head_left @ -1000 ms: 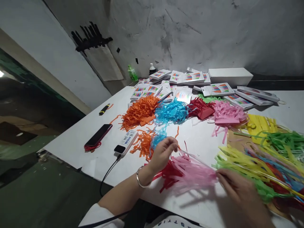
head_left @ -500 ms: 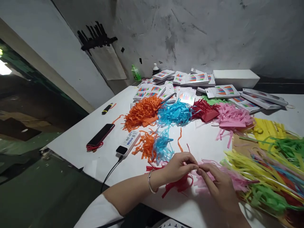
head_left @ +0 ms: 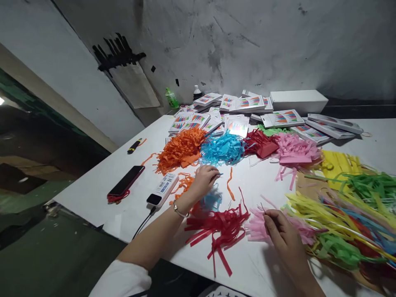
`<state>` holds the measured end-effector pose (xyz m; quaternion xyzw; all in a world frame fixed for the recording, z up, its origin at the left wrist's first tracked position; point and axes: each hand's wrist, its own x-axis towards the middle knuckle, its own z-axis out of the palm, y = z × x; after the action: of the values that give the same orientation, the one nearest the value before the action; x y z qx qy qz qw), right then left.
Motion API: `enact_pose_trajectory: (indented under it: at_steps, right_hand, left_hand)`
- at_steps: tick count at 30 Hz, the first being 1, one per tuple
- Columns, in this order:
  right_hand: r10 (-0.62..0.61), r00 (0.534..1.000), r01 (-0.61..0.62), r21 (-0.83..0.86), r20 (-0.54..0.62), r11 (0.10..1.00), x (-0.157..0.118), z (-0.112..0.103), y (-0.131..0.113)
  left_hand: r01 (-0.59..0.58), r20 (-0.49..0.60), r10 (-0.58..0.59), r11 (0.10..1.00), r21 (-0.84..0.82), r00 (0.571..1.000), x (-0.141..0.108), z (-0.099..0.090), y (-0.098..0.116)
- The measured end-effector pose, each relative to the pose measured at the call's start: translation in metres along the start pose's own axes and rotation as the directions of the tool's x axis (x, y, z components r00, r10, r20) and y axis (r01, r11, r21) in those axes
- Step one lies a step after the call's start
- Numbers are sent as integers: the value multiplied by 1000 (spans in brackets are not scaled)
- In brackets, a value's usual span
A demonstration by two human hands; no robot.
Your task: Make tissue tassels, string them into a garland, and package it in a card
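Observation:
My left hand [head_left: 205, 180] is closed above the small blue tassel strips [head_left: 213, 200], its fingertips pinching something thin and bluish too small to name. Beside its wrist lie small orange strips [head_left: 185, 183]. My right hand [head_left: 280, 229] pinches a thin dark piece, like a wire or thread, over the small pink tassel [head_left: 258, 225]. Between the hands a red tassel [head_left: 224, 229] lies spread on the white table [head_left: 247, 264]. Larger orange [head_left: 181, 150], blue [head_left: 224, 149], dark red [head_left: 261, 144] and pink [head_left: 295, 150] bundles form a row behind.
Several printed packs [head_left: 247, 103] and a white box [head_left: 298, 101] stand at the back. On the left are a phone [head_left: 126, 181], a power bank [head_left: 162, 189] with a cable and a cutter [head_left: 134, 146]. Yellow strips [head_left: 309, 210] and green ones [head_left: 368, 187] spread at the right.
My left hand has moved away from my right hand, left and farther back, over the small blue strips. The red tassel is now uncovered. My right hand stays near the pink tassel.

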<state>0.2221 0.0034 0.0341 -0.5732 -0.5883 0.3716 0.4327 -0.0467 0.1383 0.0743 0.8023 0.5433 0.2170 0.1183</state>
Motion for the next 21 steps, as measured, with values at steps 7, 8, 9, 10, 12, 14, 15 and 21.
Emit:
enact_pose_trajectory:
  at_steps: [7,8,9,10,12,14,15,21]
  right_hand:
    - [-337,937,336,-27,-90,942,-12,-6,-41]
    - [-389,916,388,-28,-102,921,-14,-7,-49]
    - [-425,898,424,-31,-110,905,-16,-8,-56]
    - [-450,886,449,-35,-112,893,-17,-8,-62]
    - [-472,876,470,-39,-97,882,-17,-10,-69]
    - [-466,880,464,-44,-89,885,-18,-11,-71]
    - [-458,884,455,-51,-89,889,-18,-11,-70]
    - [-471,878,461,-117,-88,880,-21,-19,-65]
  left_hand:
    - [223,227,-37,389,-894,973,-56,-13,78]
    - [277,276,-44,270,-922,960,-60,-9,87]
    - [319,317,-39,174,-932,948,-63,-6,95]
    - [347,346,-24,101,-932,938,-65,-2,102]
    - [368,368,1,19,-930,930,-66,4,112]
    - [368,368,5,-3,-930,930,-65,9,116]
    - [370,370,1,-4,-929,929,-65,11,118]
    - [354,356,-5,119,-928,934,-66,15,118]
